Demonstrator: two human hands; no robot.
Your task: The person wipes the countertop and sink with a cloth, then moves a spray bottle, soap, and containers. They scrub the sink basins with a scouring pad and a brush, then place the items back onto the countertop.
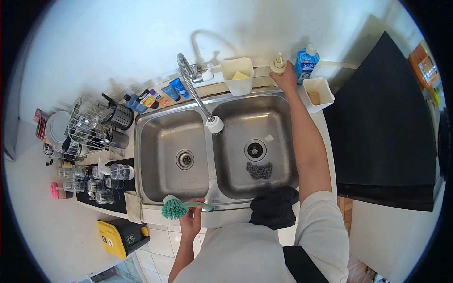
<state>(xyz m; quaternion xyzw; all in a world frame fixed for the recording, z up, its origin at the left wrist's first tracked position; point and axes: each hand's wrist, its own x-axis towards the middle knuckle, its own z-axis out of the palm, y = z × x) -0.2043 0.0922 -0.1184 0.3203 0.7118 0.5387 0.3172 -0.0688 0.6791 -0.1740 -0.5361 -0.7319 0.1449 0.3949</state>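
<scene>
My left hand (191,220) holds a green brush (175,207) by its handle, at the front edge of the left basin. The bristles face up toward the camera. My right hand (285,78) reaches to the back of the sink, with its fingers around the side of a cream pump bottle (278,65). A blue soap bottle (306,65) stands just right of that hand. In the right basin (236,174) lie a grey mesh scrubber (259,170) and a small white piece (269,138) near the drain.
The faucet (215,124) hangs over the divider. White containers (238,78) with sponges stand behind and right of the sink. At left are a dish rack (87,125) and several glasses (122,172). A dark cloth (273,207) drapes the front edge. Tubes (179,87) line the back.
</scene>
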